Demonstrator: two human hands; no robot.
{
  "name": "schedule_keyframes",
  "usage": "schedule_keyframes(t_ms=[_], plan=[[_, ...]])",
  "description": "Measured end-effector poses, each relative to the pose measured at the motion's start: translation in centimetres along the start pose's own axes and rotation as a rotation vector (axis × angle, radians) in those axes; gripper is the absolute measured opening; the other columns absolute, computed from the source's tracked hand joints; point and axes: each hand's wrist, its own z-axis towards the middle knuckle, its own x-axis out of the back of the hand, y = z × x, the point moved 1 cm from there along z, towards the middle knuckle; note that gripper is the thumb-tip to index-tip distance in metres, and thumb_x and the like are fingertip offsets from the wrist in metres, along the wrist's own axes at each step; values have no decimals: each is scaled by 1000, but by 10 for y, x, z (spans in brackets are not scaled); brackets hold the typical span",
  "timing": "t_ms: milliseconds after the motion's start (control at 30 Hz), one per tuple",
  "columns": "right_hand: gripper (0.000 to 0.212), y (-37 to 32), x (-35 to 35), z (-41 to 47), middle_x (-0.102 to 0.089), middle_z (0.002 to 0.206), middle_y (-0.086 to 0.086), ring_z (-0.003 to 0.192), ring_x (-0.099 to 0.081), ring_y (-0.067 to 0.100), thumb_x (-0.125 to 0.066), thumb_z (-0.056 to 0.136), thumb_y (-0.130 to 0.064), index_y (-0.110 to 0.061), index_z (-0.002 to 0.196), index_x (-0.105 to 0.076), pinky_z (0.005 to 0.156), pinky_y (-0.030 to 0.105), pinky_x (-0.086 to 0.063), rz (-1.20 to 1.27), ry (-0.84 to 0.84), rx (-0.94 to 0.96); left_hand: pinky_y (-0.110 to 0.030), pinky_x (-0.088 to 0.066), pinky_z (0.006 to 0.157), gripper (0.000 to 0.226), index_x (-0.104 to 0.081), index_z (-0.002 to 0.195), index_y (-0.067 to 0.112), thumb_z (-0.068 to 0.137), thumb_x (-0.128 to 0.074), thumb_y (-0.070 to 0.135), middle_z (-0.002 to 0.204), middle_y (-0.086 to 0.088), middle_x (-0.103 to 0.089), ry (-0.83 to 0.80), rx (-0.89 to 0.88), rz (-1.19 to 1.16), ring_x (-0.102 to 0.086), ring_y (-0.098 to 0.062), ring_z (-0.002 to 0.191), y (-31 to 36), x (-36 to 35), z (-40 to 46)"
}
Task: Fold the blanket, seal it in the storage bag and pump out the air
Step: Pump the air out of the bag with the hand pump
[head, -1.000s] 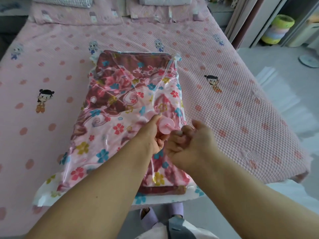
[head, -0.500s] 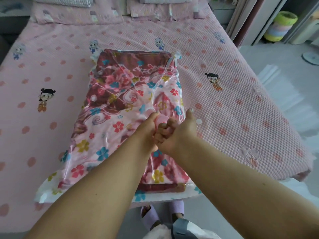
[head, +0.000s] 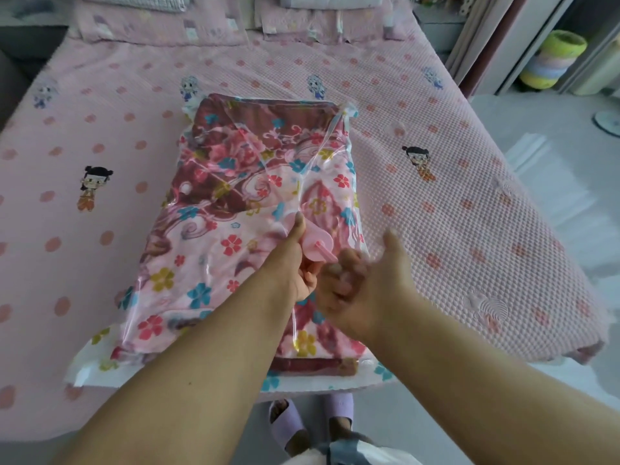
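Observation:
The folded floral blanket (head: 235,182) lies sealed inside the clear storage bag (head: 100,360) on the bed. A pink hand pump (head: 317,245) stands on the bag near its right side. My left hand (head: 295,260) grips the pump's body from the left. My right hand (head: 355,283) grips the pump's handle, fingers curled round it and thumb up; the pink rod shows between handle and body. The hand is blurred with motion.
The pink dotted bedspread (head: 469,229) covers the bed, with pillows (head: 167,25) at the far end. The bed's right edge drops to a grey floor. Stacked coloured tubs (head: 550,58) stand at the far right. My slippered feet (head: 292,427) are below the bag's near edge.
My right hand pushed the pump's handle in against the body, then pulled it back out toward me. My left hand stayed on the pump body.

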Motion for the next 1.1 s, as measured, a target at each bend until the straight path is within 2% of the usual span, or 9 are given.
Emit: schedule_keyframes(t_ms=[133,300,467,533,667,833,933,1033,1100], plan=[[70,-1,2,-4,-33,52,3,44,-19,12,-26,87,-73,-16,46,-27,48,21,-12,-30,51,-31,-19,-39,48,68,-66,99,12,77,-52,75,65,1,-59,16,14,13,-52,-9,53,0,-1,-1],[71,-14,-19,28,-28,50,0,40,-20,12,-23,86,-76,-18,46,-28,47,21,-15,-84,40,78,-17,-36,51,68,-50,42,12,93,-38,54,36,3,-40,-128,-32,-95,-43,-7,34,4,-15,-3],[71,-4,16,-20,-33,53,3,42,-20,12,-21,88,-72,-16,45,-28,48,20,-12,-97,37,-49,-26,-45,60,25,-56,97,12,90,-49,34,74,-6,-55,-13,-73,-188,-54,-18,60,4,-20,-7],[70,-11,11,-10,-31,52,2,42,-20,12,-23,88,-71,-16,45,-29,49,21,-13,-39,48,-61,-21,-46,53,39,-60,98,9,92,-48,45,74,-7,-59,-10,-68,-133,-57,-18,58,2,-24,-5],[67,-23,-16,33,-28,48,-1,37,-20,12,-26,87,-71,-18,47,-28,49,22,-15,-43,101,22,-8,-34,37,84,-57,40,11,91,-28,71,35,4,-45,-69,-26,-97,-45,-7,28,-1,-26,1],[71,-12,19,-4,-33,54,2,42,-19,12,-21,90,-69,-16,44,-29,48,21,-12,-74,9,-40,-26,-55,61,65,-58,121,9,90,-44,63,86,-2,-61,8,-17,-192,-59,-17,74,-6,-19,9],[71,-18,15,0,-32,54,1,43,-18,11,-24,90,-68,-16,43,-30,49,21,-11,-11,37,-63,-27,-55,78,59,-61,112,8,90,-46,61,84,-6,-65,2,-30,-189,-62,-17,73,-3,-24,5],[69,-21,-16,30,-29,50,-1,42,-18,11,-28,89,-68,-17,43,-30,49,23,-13,32,94,-14,-13,-43,45,71,-62,63,3,96,-34,60,40,-1,-52,-81,-22,-127,-51,-6,41,-1,-26,6],[69,-24,-12,36,-29,50,-2,42,-18,11,-28,90,-68,-17,42,-30,50,22,-14,-19,49,55,-15,-42,44,73,-59,55,3,96,-34,59,39,0,-48,-103,-36,-158,-49,-8,40,0,-27,7]])
